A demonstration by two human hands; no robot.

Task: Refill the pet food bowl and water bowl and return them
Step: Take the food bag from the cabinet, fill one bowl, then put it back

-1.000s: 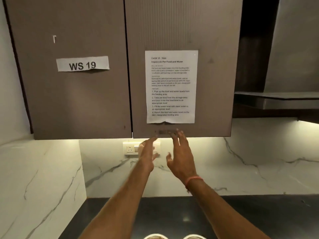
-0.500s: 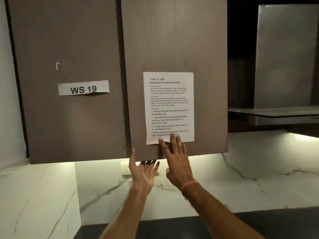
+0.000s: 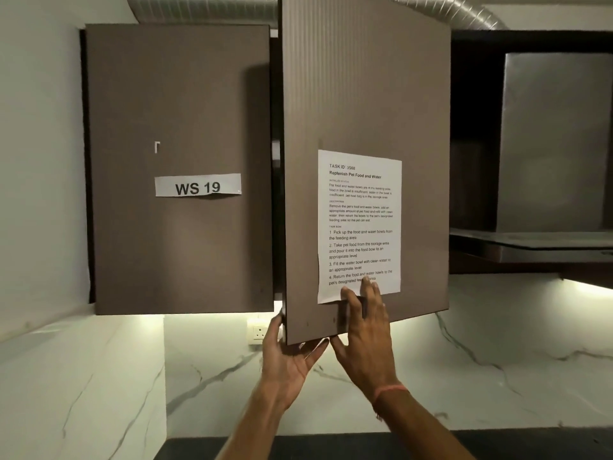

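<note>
No pet bowl or food is in view. The right upper cabinet door (image 3: 365,94) stands swung partly open, with a dark gap along its left edge. A printed task sheet (image 3: 360,220) is stuck to its front. My left hand (image 3: 288,356) grips the door's lower left corner from below, fingers hooked behind the edge and thumb under the bottom edge. My right hand (image 3: 365,336) lies flat against the door's front near the bottom, its straight fingertips over the sheet's lower edge. What is inside the cabinet is hidden.
The left cabinet door (image 3: 179,127) is closed and carries a "WS 19" label (image 3: 197,185). A steel range hood (image 3: 550,144) hangs at the right, a ribbed duct (image 3: 199,5) above. A wall socket (image 3: 258,332) sits on the marble backsplash above the dark counter (image 3: 331,446).
Both hands rose to the right door's lower edge. The left hand took hold of its corner and the door swung outward. The view tilted upward.
</note>
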